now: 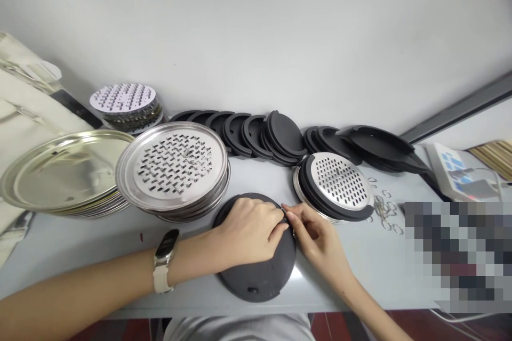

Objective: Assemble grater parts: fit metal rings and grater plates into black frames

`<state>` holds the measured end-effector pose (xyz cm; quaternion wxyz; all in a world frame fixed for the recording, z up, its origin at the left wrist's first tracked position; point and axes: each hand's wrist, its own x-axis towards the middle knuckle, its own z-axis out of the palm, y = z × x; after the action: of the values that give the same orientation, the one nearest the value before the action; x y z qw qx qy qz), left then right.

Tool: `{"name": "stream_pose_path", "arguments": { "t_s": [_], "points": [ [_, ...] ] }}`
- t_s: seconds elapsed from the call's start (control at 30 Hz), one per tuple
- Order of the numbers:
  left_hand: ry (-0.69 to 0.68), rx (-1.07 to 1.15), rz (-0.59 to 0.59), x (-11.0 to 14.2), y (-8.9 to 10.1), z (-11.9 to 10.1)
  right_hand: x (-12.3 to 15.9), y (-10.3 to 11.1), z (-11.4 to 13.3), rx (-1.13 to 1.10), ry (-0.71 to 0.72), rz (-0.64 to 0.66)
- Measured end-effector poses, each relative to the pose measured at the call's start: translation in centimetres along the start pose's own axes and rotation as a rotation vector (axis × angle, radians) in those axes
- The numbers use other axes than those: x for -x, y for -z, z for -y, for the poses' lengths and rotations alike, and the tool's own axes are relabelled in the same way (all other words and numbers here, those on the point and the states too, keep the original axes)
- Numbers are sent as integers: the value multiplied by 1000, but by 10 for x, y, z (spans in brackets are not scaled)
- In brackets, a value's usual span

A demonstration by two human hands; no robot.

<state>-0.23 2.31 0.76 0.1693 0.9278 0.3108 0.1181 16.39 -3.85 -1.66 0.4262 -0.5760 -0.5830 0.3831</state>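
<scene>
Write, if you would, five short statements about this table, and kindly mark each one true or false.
1. The left hand rests on a round black piece. True.
2. The right hand is at that piece's edge. True.
3. A watch is worn on the right arm. False: the watch is on the left.
4. The gold-toned plates stand left of the silver grater stack. True.
5. The metal rings lie left of the black piece. False: the metal rings lie to its right.

Light is landing bright and diffuse, blowing a hot spot on the tabletop (344, 298) by the black disc (260, 277) and glaring off the gold-toned tray (64, 168) at left. Soft shadows are hugging the far wall's (260, 37) base. Wide-angle is stretching the edges, far-right corner is vignetting, pixelation is masking the right.
</scene>
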Motion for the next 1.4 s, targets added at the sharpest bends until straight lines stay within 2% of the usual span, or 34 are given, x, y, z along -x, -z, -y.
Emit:
{"name": "stream_pose_path", "arguments": {
  "t_s": [0.47, 1.4],
  "points": [
    [5, 8, -27, 0, 1, -1, 1, -1, -2, -24, 2, -24],
    [22, -32, 7, 1, 3, -2, 5, -2, -5, -34, 19, -23]
  ]
}}
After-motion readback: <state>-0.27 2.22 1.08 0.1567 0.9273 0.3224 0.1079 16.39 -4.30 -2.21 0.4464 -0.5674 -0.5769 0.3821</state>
